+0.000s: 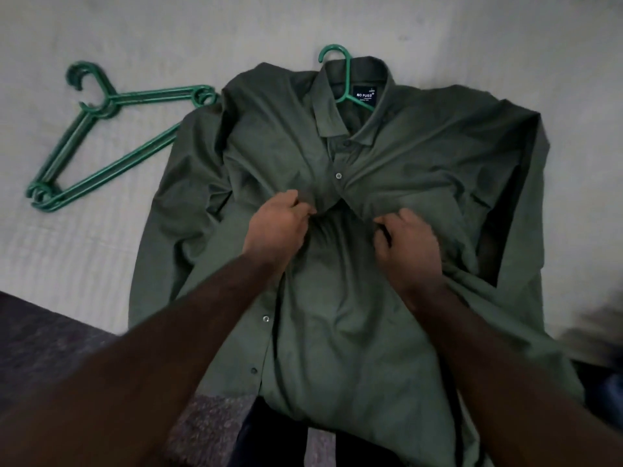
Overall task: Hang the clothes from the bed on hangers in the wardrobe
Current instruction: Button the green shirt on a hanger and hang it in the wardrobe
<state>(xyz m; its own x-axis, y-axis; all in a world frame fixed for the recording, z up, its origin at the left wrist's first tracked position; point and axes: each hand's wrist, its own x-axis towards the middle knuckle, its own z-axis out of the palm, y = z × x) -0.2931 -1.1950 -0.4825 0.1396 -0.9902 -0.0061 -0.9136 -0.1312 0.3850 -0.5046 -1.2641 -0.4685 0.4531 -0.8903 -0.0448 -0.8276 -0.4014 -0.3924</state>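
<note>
A dark green button-up shirt (337, 298) lies face up on the pale bed sheet (168, 35), collar away from me. A green plastic hanger (340, 67) sits inside its collar, hook sticking out past the neck. My left hand (278, 227) pinches the left edge of the shirt's front placket at chest height. My right hand (408, 244) grips the opposite front edge just beside it. The fabric bunches between the two hands, below a fastened button.
A stack of spare green hangers (101, 143) lies on the sheet left of the shirt, partly under its sleeve. The bed's edge and a dark patterned floor (50, 348) run along the lower left. A blurred dark garment (593, 335) lies at the right.
</note>
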